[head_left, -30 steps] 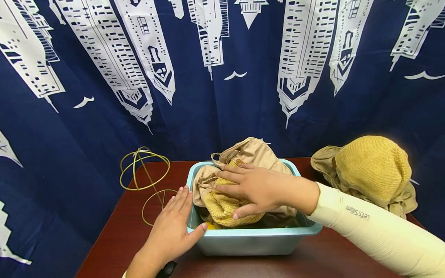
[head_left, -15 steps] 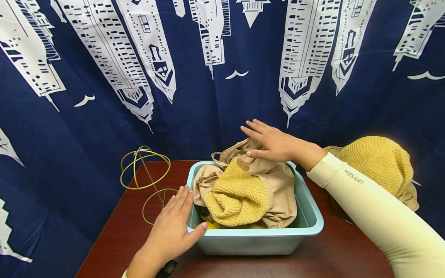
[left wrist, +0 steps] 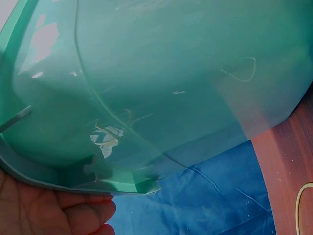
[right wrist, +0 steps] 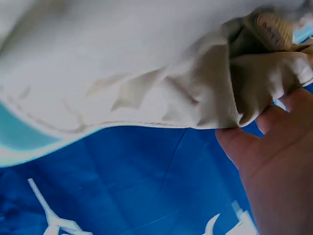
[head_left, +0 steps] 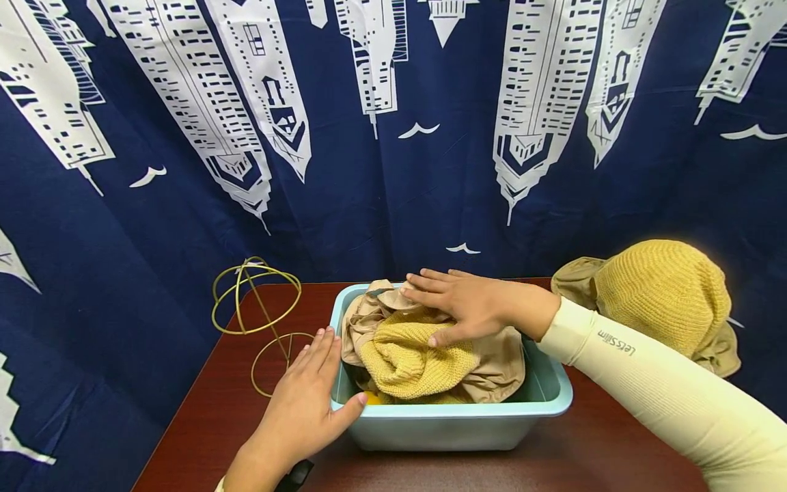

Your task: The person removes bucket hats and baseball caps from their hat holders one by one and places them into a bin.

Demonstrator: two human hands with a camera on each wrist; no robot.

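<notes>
Seemingly partway, with a spread right hand (head_left: 472,302) on the soft yellow-knit, beige-cloth bundle (head_left: 413,365) already inside the light-blue rectangular plastic tub (head_left: 455,411), a straight-fingered left hand (head_left: 307,396) at its left side, and a rounded yellow-knit, beige-cloth hat (head_left: 664,297) yet outside, to its right.

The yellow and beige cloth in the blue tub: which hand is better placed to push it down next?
Probably the right hand: it lies over the cloth, touching its beige part. The left hand is at the rim of the tub, off the cloth, so seems better suited to steadying.
</notes>
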